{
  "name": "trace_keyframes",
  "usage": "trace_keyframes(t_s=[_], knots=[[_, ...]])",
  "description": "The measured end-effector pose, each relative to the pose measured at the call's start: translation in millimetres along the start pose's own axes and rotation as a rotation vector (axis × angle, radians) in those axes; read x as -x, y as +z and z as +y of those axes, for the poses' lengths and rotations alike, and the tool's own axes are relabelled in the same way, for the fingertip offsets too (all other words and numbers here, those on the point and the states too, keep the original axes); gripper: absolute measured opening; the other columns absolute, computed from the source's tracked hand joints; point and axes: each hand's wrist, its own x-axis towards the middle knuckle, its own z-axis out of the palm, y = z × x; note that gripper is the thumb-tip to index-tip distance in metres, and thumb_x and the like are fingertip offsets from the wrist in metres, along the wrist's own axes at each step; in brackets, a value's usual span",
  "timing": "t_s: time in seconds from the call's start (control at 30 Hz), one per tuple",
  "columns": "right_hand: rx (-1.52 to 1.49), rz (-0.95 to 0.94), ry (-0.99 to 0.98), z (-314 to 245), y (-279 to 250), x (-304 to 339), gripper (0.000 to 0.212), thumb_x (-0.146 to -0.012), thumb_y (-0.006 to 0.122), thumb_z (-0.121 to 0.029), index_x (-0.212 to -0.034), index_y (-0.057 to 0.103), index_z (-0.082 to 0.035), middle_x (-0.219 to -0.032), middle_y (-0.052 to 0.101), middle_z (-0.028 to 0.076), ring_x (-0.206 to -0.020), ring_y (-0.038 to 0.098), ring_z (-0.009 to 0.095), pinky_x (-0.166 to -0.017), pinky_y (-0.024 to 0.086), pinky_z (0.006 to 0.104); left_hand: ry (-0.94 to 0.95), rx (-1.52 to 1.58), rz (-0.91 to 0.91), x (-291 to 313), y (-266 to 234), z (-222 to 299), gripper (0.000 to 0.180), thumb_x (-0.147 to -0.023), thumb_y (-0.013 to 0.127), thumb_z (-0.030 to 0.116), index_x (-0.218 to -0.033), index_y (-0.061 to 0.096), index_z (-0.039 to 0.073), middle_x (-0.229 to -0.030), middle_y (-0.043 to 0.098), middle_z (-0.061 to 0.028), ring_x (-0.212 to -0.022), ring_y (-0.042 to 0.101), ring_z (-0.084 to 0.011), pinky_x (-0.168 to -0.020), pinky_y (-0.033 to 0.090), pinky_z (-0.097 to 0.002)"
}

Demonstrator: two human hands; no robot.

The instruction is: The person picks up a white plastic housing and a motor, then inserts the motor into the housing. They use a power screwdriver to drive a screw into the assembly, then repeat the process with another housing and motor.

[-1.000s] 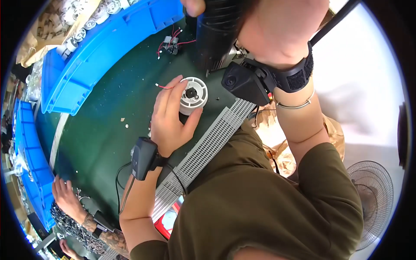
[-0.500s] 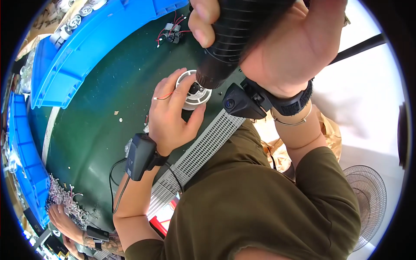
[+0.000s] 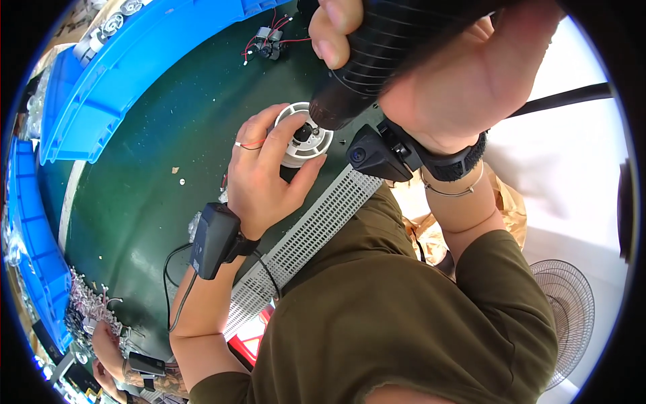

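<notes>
My left hand [image 3: 264,165] grips a round white plastic housing [image 3: 316,143] on the green work surface, with thumb and fingers around its rim. Inside the housing is a dark part near the centre. My right hand [image 3: 464,101] is wrapped around a thick black electric screwdriver [image 3: 380,50], which slants down from the upper right. Its nose is over the right side of the housing; whether its bit touches anything inside is hidden. Both my wrists carry strapped black camera units.
Blue bins [image 3: 145,71] line the far left side. A small motor assembly with red wires [image 3: 269,46] lies beyond the housing. At lower left, a co-worker's hand [image 3: 108,347] is at a pile of wired connectors [image 3: 94,303]. A white perforated strip [image 3: 303,246] edges the table; a fan [image 3: 565,316] stands at right.
The screwdriver and my right hand have shifted slightly right, and the housing a little up and right in my left hand's grip. The co-worker's hand has turned beside the connector pile.
</notes>
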Motion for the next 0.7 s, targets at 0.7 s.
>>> trace_keyframes(t_s=[0.7], knots=[[-0.121, 0.047, 0.042, -1, -8, 13, 0.048, -0.093, 0.044, -0.042, -0.110, 0.051, 0.002, -0.077, 0.063, 0.014, -0.063, 0.062, 0.022, -0.056, 0.050, 0.0277, 0.052, -0.068, 0.057, -1, 3, -1, 0.041, -0.061, 0.079, 0.013, -0.098, 0.061, 0.007, -0.104, 0.054, -0.0106, -0.083, 0.055, -0.0299, -0.073, 0.046, -0.0387]])
